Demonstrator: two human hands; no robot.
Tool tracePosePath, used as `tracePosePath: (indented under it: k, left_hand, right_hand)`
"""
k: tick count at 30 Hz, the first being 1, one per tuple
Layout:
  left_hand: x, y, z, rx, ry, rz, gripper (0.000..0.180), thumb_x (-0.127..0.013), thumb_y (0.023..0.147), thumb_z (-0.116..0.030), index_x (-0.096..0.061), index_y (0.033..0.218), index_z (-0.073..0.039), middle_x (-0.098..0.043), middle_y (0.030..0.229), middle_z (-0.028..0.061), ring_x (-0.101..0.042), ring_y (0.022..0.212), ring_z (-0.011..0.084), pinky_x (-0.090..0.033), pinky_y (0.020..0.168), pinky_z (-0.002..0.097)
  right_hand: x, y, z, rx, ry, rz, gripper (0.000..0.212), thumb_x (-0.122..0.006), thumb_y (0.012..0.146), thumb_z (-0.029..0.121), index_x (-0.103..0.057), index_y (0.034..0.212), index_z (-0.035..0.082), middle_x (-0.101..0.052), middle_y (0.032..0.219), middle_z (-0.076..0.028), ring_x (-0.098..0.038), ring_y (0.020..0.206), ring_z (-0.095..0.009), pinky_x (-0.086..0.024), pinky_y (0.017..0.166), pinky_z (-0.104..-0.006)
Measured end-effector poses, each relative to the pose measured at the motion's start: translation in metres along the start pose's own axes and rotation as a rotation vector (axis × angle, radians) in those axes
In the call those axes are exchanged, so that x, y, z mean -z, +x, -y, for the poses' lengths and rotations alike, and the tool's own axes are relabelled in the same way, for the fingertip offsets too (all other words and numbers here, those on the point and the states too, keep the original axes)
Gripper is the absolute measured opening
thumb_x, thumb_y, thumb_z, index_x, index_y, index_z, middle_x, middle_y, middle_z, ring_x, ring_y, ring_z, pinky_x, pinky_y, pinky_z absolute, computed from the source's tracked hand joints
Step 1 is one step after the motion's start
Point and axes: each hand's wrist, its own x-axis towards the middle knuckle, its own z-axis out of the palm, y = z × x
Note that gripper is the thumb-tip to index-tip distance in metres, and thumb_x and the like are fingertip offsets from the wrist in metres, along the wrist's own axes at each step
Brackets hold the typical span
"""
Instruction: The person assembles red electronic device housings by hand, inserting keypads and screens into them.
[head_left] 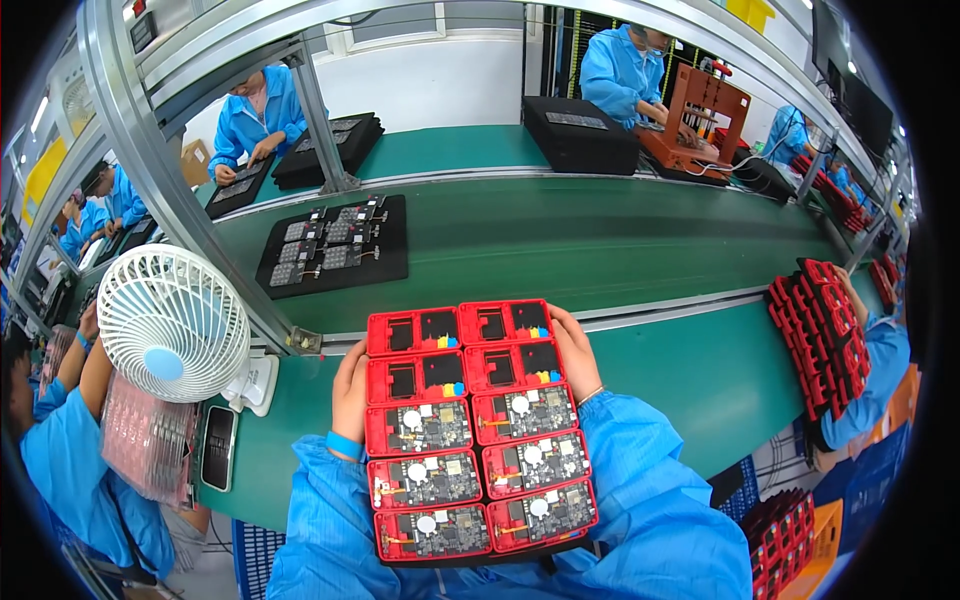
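Head view: the left hand [348,395] and right hand [577,350] have their grip clamped on opposite sides of the red cases [466,378], two columns set over a black tray [482,558] before the person's body, at the near side of the green bench [690,380]. The cases look stiff, smooth and individually light (the whole load perhaps less so), and may slide if tipped. Exposed circuit boards [552,465] in the nearer rows seem fragile; outer edges, held level, offer the safest hold.
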Motion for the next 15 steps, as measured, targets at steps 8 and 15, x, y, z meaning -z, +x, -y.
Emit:
tracePosePath:
  k: [8, 15]
  left_hand:
    - [0.0019, 0.0009, 0.0034, 0.005, 0.015, -0.009, 0.04, -0.047, 0.1, -0.02, -0.049, 0.134, 0.002, -0.061, 0.122, 0.0097, -0.059, 0.104, 0.0143, -0.048, 0.088, 0.0258]
    - [-0.0019, -0.0004, -0.0021, -0.01, 0.023, 0.006, 0.039, -0.046, 0.1, -0.019, -0.05, 0.133, 0.002, -0.06, 0.122, 0.0097, -0.058, 0.106, 0.0144, -0.048, 0.089, 0.0263]
  right_hand:
    - [0.0006, 0.0007, -0.0013, 0.02, 0.008, 0.001, 0.032, -0.047, 0.101, 0.019, -0.054, 0.128, 0.004, -0.061, 0.118, -0.006, -0.058, 0.102, -0.011, -0.048, 0.087, -0.0245]
    - [-0.002, -0.0021, 0.0029, -0.027, 0.025, -0.018, 0.032, -0.046, 0.101, 0.019, -0.054, 0.129, 0.004, -0.062, 0.117, -0.005, -0.059, 0.1, -0.01, -0.049, 0.085, -0.0235]
